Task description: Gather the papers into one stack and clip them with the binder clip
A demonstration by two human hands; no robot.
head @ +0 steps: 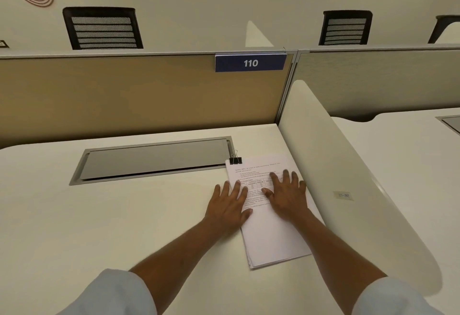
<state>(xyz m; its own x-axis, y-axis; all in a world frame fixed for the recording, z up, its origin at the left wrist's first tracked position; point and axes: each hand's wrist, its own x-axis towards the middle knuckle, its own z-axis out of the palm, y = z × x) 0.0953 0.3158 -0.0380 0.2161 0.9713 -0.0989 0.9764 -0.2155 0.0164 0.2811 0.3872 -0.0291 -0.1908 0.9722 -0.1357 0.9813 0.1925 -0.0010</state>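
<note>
A stack of white printed papers [271, 235] lies on the white desk [99, 227], right of centre, beside the side divider. A black binder clip [235, 159] with silver handles grips the stack's far left corner. My left hand [230, 206] lies flat with fingers spread, partly on the stack's left edge and partly on the desk. My right hand [287, 194] lies flat with fingers spread on the printed top sheet. Neither hand holds anything. The sheets' near edges are slightly fanned.
A grey cable hatch [154, 159] is set in the desk, left of the clip. A tan partition [124, 95] with a blue "110" sign [250, 63] closes the back. A white curved divider [343, 177] stands right of the papers. Black chairs [103, 28] stand beyond.
</note>
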